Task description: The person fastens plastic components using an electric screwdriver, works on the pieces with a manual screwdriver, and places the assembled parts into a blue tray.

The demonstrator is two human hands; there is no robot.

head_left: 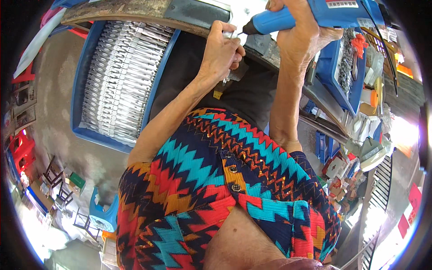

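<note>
My left hand pinches a small silvery metal piece against the edge of the workbench, fingers closed around it. My right hand grips a blue electric screwdriver, held level with its tip pointing left at the metal piece. Both forearms rise from my zigzag-patterned garment over a dark apron on my lap.
A blue tray packed with rows of several silvery metal parts sits at the left below the bench. A second blue bin with small metal parts stands at the right, with clutter and boxes beyond it. A blue plastic stool stands on the floor.
</note>
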